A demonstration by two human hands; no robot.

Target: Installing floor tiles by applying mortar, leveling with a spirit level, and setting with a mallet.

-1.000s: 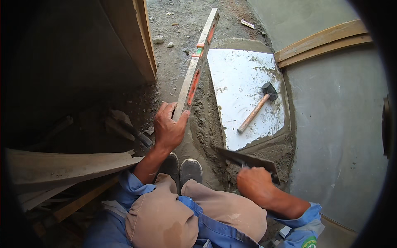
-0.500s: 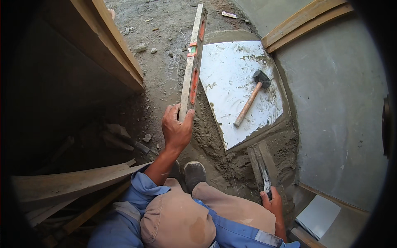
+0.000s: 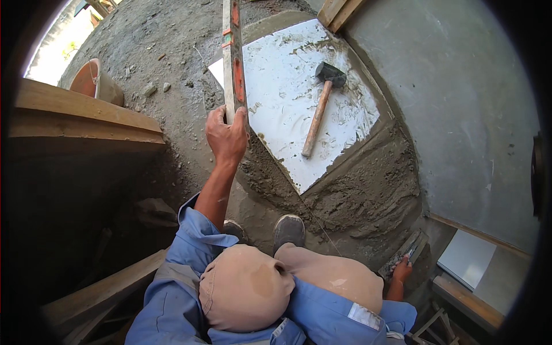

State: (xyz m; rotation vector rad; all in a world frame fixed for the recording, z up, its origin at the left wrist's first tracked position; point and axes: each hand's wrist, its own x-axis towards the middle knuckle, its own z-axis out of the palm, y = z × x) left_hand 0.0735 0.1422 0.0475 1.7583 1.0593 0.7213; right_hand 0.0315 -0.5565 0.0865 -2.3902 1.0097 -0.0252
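My left hand [image 3: 228, 138] is closed round the near end of a long spirit level [image 3: 227, 69] with orange inserts, which points away from me along the left side of a white tile [image 3: 276, 109]. The tile lies in grey mortar and is smeared with it. A mallet [image 3: 317, 121] with a black head and wooden handle rests on top. Low at the right, my right hand [image 3: 402, 269] grips the handle of a trowel [image 3: 415, 244]. Its flat blade lies at the right edge of the wet mortar [image 3: 368, 190]; my fingers are partly hidden.
A grey wall [image 3: 454, 109] rises at the right, with timber [image 3: 339, 12] at its far end. White tiles [image 3: 467, 259] stand near its foot. At the left are a wooden board edge [image 3: 86, 118], a bucket [image 3: 109, 89] and scattered stones [image 3: 149, 89]. A string [image 3: 328, 233] crosses the mortar.
My right hand has moved the trowel right and nearer to me, off the mortar beside the tile. The left hand still holds the spirit level. The view has shifted, bringing the bucket in.
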